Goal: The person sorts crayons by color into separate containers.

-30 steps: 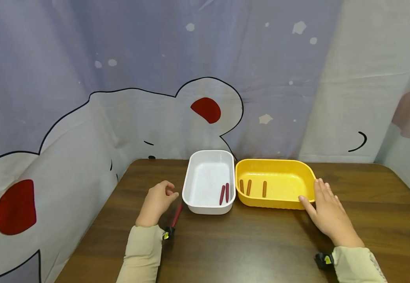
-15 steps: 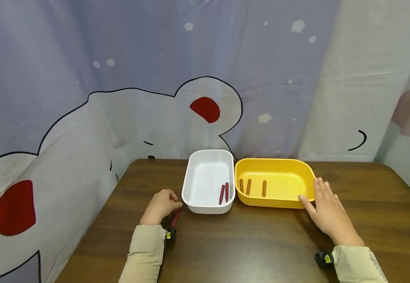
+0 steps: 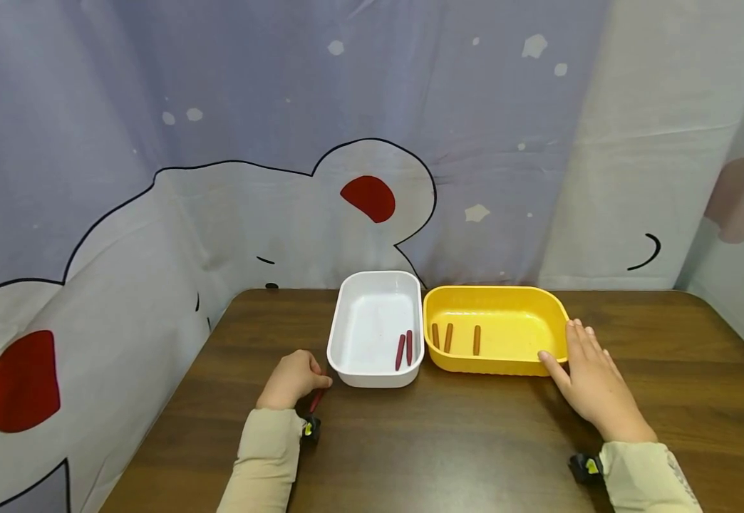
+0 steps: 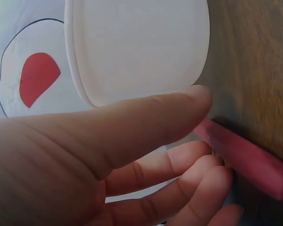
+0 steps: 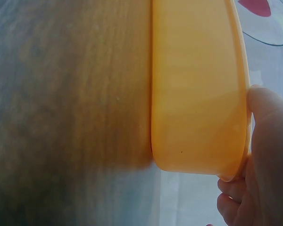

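Note:
My left hand (image 3: 291,380) is at a dark red crayon (image 4: 250,157) on the table, left of the white tray. In the left wrist view its thumb and curled fingers pinch the crayon's upper end, and the lower end sticks out below. The white tray (image 3: 354,328) has two dark red crayons (image 3: 409,348) at its right side. My right hand (image 3: 599,388) rests against the right front corner of the yellow tray (image 3: 519,365), fingers straight along the side and thumb on the front rim. Three brown crayons (image 3: 477,340) lie in the yellow tray's left half.
Both trays stand side by side near the far edge of the brown wooden table (image 3: 449,442). A printed curtain (image 3: 269,107) hangs right behind the table and along the left side.
My left hand has come down and nearer to me onto the red crayon beside the white tray, covering more of it. My right hand has stayed on the yellow tray.

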Available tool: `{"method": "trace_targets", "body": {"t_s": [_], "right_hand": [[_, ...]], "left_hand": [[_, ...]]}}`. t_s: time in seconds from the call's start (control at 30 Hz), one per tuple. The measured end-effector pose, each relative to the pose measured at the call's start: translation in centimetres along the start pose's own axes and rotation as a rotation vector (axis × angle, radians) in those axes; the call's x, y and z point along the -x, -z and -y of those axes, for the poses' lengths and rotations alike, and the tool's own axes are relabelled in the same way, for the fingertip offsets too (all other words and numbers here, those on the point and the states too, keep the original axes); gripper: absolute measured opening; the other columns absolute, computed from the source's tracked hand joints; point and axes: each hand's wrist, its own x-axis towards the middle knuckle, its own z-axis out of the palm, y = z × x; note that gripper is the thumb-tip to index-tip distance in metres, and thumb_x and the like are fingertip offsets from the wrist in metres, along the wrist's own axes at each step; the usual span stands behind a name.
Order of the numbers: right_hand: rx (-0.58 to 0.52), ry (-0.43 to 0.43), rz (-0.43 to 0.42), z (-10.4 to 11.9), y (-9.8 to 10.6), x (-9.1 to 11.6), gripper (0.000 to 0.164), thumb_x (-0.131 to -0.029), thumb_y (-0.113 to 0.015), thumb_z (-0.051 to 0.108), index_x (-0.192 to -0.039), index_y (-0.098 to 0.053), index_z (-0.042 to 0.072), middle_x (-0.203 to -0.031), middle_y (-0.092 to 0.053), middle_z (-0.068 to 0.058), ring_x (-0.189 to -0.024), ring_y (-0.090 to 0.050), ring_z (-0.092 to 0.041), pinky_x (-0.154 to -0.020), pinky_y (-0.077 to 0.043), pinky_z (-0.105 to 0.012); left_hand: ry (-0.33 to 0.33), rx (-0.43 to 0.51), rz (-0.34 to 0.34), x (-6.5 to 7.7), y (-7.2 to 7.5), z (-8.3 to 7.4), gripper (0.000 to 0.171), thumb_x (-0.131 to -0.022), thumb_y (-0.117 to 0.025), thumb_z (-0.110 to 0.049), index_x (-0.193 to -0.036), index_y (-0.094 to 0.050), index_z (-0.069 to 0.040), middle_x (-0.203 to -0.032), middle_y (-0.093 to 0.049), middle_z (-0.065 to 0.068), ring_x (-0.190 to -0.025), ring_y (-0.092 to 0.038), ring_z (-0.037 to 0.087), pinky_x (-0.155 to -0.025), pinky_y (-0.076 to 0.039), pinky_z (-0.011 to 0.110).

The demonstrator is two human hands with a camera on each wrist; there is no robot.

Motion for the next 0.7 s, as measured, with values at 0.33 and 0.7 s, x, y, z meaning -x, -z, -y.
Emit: {"method": "trace_targets", "body": {"t_s": [0.33, 0.7], "right_hand": [[-0.008, -0.006, 0.015, 0.12, 0.15, -0.1, 0.087, -0.108, -0.035, 0.053, -0.157, -0.003, -0.011, -0.162, -0.001, -0.035, -0.15, -0.001, -0.052, -0.116, -0.007, -0.07], [-0.015, -0.011, 0.013, 0.19, 0.06, 0.11, 0.086, -0.108, -0.035, 0.052, -0.157, -0.003, -0.01, -0.163, -0.001, -0.034, -0.15, -0.001, -0.051, -0.117, -0.007, -0.07]], "left_hand": [[-0.003, -0.024, -0.008, -0.08, -0.41, 0.07, 0.027, -0.076, -0.086, -0.008, -0.075, -0.059, -0.005, -0.074, -0.059, 0.004, -0.07, -0.056, 0.021, -0.063, -0.049, 0.034], [-0.004, -0.051, -0.008, -0.24, -0.37, 0.07, 0.022, -0.079, -0.079, -0.002, -0.075, -0.058, -0.006, -0.075, -0.057, 0.005, -0.071, -0.056, 0.022, -0.066, -0.049, 0.035]]}}
